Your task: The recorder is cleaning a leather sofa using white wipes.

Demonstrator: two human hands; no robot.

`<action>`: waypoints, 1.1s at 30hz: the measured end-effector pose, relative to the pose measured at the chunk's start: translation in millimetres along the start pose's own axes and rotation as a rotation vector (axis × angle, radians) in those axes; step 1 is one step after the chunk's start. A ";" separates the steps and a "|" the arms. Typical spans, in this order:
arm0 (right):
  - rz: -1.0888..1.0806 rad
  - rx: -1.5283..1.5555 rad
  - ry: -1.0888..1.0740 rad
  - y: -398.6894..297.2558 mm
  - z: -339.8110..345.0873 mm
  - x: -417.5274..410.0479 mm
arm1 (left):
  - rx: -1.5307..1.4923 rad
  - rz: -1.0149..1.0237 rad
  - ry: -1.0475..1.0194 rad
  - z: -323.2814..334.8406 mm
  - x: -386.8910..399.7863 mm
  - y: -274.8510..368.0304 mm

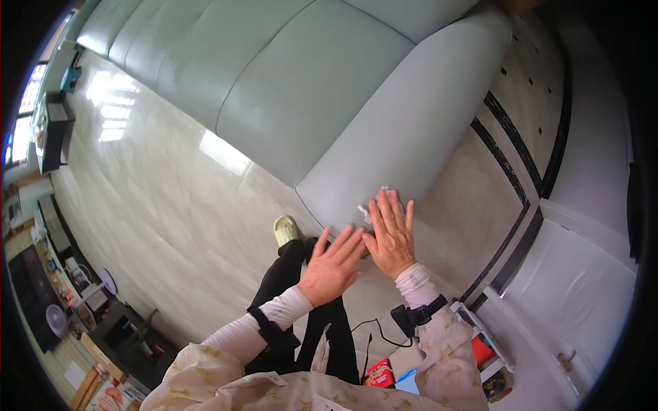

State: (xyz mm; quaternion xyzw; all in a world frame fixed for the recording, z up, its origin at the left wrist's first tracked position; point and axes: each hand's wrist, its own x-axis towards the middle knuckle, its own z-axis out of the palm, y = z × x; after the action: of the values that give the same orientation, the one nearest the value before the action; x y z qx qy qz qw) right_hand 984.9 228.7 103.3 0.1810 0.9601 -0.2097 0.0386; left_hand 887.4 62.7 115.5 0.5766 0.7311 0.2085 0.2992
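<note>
A crumpled white tissue or thin cloth [366,213] lies on the rounded end of the pale grey-green leather sofa's armrest [390,128]. My right hand [393,231] rests flat over it, fingers stretched out, with bits of the white material showing past the fingertips and at the left side. Just left of it, my left hand [333,264] is spread palm down by the armrest's front edge, holding nothing that shows. The thumb of my right hand is near the left fingertips; whether they touch is unclear.
The sofa's seat [298,87] stretches to the upper left. Glossy floor tiles [169,190] lie beside it. A black cable [378,329], a red package [380,374] and a white rack [486,334] are near my body. A purple fan [57,319] stands at the far left.
</note>
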 end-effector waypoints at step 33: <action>-0.151 -0.662 -0.161 54.9 -35.2 107.8 | -0.205 -0.381 0.301 -5.7 -95.6 -66.6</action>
State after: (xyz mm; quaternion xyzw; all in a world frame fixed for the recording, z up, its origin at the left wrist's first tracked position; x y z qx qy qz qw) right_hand 904.6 325.6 97.8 0.0697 0.9806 0.0973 0.1552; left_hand 850.6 -46.1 95.2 0.3577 0.8379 0.3046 0.2778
